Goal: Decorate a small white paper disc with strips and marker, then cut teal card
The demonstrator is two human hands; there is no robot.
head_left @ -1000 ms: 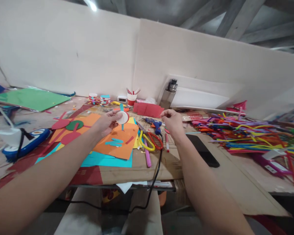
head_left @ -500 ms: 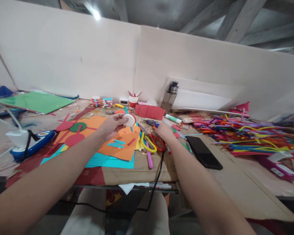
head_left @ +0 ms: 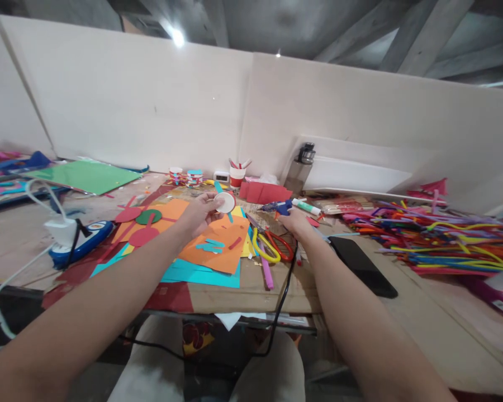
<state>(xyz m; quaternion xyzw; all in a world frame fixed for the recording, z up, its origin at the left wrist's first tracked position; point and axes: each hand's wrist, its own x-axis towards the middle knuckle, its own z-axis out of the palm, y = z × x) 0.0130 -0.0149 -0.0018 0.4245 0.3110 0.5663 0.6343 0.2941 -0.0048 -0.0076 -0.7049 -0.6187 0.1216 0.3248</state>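
My left hand (head_left: 201,215) is pinched around a small paper cup (head_left: 225,203), its round white end facing me. Red shows at the cup's edge, and blue paper strips stick out above and below. My right hand (head_left: 297,222) is closed at the handle of a blue glue gun (head_left: 281,207), whose nozzle points left. A black cord (head_left: 285,293) runs down from there over the table edge. Just left of my right hand lie yellow-handled scissors (head_left: 265,245) and red-handled scissors (head_left: 280,245). Orange paper (head_left: 222,259) with cut blue strips (head_left: 210,245) lies below the cup.
A black phone (head_left: 362,267) lies right of my right forearm, with a pile of pipe cleaners (head_left: 436,234) beyond. A glue stick (head_left: 305,207) and a bottle (head_left: 299,170) stand farther back. A blue power strip (head_left: 81,243) is at left. Decorated cups (head_left: 194,178) line the back.
My right hand has shifted slightly, and the blue glue gun now shows more clearly at its fingers. The left hand still holds the cup. The whole view has swung a little left.
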